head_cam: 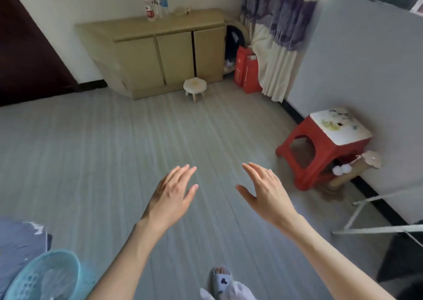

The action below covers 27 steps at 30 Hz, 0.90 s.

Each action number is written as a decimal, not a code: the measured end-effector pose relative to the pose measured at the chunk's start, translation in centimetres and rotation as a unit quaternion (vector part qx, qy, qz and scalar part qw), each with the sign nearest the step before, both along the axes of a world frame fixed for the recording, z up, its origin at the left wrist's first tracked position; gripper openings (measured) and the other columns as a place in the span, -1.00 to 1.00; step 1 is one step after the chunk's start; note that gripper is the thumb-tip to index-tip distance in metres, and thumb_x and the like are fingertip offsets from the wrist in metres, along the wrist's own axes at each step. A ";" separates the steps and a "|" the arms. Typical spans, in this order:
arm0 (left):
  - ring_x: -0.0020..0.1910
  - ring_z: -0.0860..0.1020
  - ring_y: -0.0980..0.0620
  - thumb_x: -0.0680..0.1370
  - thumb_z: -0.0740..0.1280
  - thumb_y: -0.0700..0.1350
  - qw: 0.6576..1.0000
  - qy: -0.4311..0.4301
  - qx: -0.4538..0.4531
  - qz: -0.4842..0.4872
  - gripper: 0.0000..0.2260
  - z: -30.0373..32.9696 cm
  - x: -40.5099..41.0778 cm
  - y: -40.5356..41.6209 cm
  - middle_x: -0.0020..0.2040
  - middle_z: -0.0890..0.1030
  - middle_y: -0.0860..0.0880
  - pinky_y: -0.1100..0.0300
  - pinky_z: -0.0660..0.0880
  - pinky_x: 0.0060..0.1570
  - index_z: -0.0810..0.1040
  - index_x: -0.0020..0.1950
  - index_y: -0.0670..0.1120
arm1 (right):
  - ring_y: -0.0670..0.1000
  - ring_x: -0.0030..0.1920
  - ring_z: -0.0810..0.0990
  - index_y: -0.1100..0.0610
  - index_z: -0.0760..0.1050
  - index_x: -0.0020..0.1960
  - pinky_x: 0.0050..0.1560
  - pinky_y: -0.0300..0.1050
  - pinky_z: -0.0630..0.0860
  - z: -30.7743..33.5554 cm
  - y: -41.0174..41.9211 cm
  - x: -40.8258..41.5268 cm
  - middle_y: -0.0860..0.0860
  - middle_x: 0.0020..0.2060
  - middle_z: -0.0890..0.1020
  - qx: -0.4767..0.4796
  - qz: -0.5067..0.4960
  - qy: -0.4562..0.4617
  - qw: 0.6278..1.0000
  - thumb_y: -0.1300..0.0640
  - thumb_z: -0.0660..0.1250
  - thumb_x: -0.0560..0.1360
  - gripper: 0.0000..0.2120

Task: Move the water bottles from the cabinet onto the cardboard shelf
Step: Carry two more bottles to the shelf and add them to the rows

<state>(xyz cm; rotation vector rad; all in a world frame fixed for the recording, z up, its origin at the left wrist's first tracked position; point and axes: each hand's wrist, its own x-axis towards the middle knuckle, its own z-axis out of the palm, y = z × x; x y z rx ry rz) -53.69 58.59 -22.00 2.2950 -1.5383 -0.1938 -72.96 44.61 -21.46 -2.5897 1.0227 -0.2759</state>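
Note:
Two water bottles stand upright on top of the tan cabinet [160, 54] at the far side of the room: one with a red label [149, 6] and, right of it, one with a blue label [163, 3]. A small clear object [179, 10] lies beside them. My left hand [174, 192] and my right hand [265, 192] are stretched out in front of me over the grey floor, fingers straight, holding nothing. Both hands are far from the cabinet. No cardboard shelf is in view.
A small white stool [195, 86] stands in front of the cabinet. Red bags [247, 70] and a curtain [279, 38] fill the far right corner. A red plastic stool [325, 146] sits by the right wall, a metal frame [370, 217] nearer. A blue basket [45, 276] is at lower left.

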 end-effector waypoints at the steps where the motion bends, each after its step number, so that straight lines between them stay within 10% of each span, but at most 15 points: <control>1: 0.27 0.44 -0.16 0.48 0.03 0.11 1.000 0.002 -0.004 0.010 -0.49 0.4 1.6 -1.6 0.25 0.51 -0.16 0.18 0.18 0.28 0.43 0.27 -0.16 | 0.14 0.28 0.43 0.12 0.32 0.34 0.34 0.10 0.27 0.4 -2.1 1.9 0.09 0.28 0.47 -0.002 0.011 -0.001 1.000 -0.24 0.08 0.46 -0.40; 27: 0.38 0.31 -0.09 0.44 -0.09 0.20 0.994 0.040 0.002 0.100 -0.38 0.2 50.2 -42.6 0.35 0.42 -0.11 0.10 0.21 0.35 0.35 0.34 -0.12 | 0.05 0.36 0.33 0.09 0.23 0.40 0.40 0.02 0.18 0.9 -46.6 53.1 0.04 0.35 0.39 -0.012 0.113 0.028 0.993 -0.12 0.20 0.51 -0.46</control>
